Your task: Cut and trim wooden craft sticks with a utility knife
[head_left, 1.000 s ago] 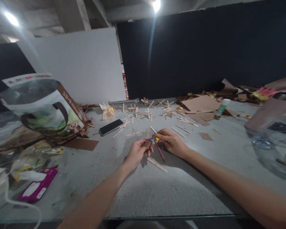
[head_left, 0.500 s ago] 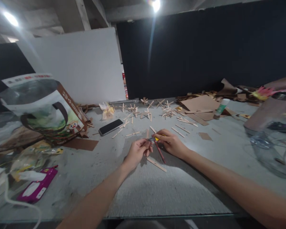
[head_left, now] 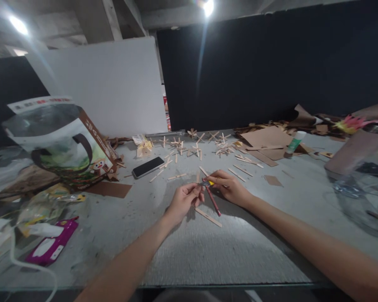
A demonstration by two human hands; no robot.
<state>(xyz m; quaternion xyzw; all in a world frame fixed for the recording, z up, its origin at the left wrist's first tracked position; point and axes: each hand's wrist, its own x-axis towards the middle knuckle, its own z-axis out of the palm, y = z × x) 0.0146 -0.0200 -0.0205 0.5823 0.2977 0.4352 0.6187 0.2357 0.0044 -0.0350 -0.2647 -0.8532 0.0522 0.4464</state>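
Note:
My right hand (head_left: 229,187) is closed on a small yellow tool with a dark metal end (head_left: 205,183), which reaches toward my left fingers. My left hand (head_left: 182,202) is pinched beside that metal end; what it holds is too small to make out. A dark red pencil (head_left: 214,202) lies between my hands and slants toward me. Just in front of my left fingers a wooden stick (head_left: 208,217) lies flat on the grey table (head_left: 227,256). Beyond my hands, several loose sticks (head_left: 240,170) and crossed stick pieces (head_left: 197,150) are spread out.
A phone (head_left: 148,167) lies left of the sticks. A large printed bag (head_left: 66,151) and a purple packet (head_left: 54,243) are at the left. Brown cardboard (head_left: 264,137), a glue stick (head_left: 296,141) and a tumbler (head_left: 354,149) are at the right.
The whole view has shifted slightly, with everything a little further right. Both hands keep nearly the same pose around the tool.

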